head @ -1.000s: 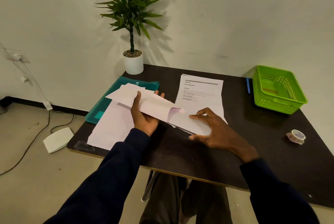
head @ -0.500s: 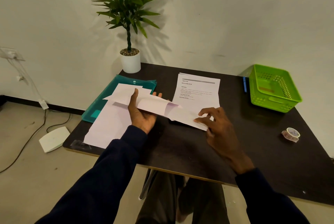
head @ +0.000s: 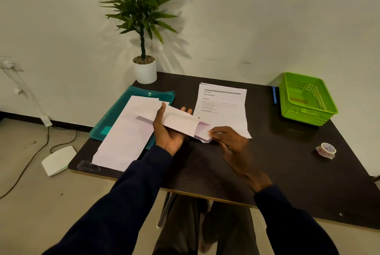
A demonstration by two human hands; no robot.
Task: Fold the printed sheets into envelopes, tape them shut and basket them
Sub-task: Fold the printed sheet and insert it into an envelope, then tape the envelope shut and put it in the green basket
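Hands (head: 167, 133) pinching folded sheet (head: 181, 120)

A white folded sheet (head: 181, 121) is hanging tilted above the worktop at centre. A printed sheet (head: 223, 106) is lying flat at its one o'clock. The green basket (head: 306, 98) is sitting at two o'clock, the tape roll (head: 326, 150) at four o'clock.

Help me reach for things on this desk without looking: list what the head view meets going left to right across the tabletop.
teal folder → left hand → right hand → blue pen → green basket → tape roll
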